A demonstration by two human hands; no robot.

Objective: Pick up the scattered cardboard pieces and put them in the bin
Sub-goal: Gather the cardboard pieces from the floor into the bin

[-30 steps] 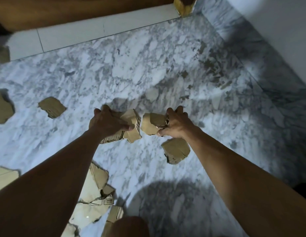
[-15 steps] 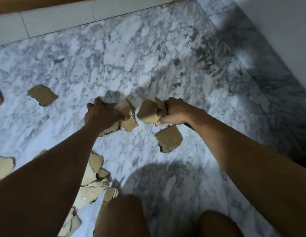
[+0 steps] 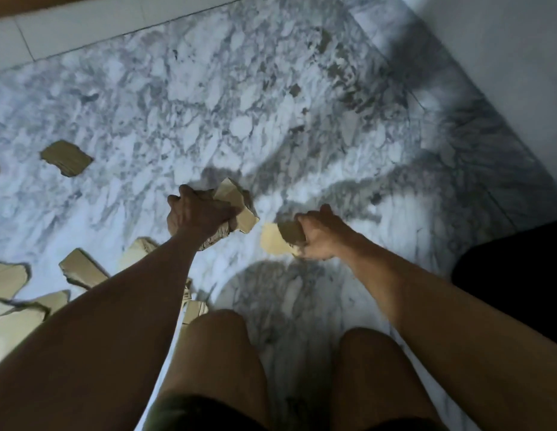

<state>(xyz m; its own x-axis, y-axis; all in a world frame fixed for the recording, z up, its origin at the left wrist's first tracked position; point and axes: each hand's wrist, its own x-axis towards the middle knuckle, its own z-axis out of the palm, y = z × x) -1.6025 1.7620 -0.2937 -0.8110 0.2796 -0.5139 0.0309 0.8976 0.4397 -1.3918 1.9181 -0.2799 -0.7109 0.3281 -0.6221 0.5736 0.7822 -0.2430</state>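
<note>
My left hand (image 3: 198,214) is closed around a bunch of torn cardboard pieces (image 3: 236,202) held above the marble floor. Low to the floor, my right hand (image 3: 320,236) grips cardboard pieces (image 3: 278,241); motion blur hides whether they touch the floor. A single dark piece (image 3: 67,158) lies far left. Several more pieces (image 3: 84,270) lie under and beside my left forearm at the lower left. No bin is in view.
The floor is white and grey marble (image 3: 208,104). A pale wall (image 3: 504,57) runs along the right side, with a white strip (image 3: 84,29) along the far edge. A dark shape (image 3: 516,281) sits at the right. My two knees (image 3: 218,353) fill the bottom.
My right hand dropped down and to the right onto the piece that lay on the floor below it. My left hand kept its bunch. The view tipped down, bringing my knees in.
</note>
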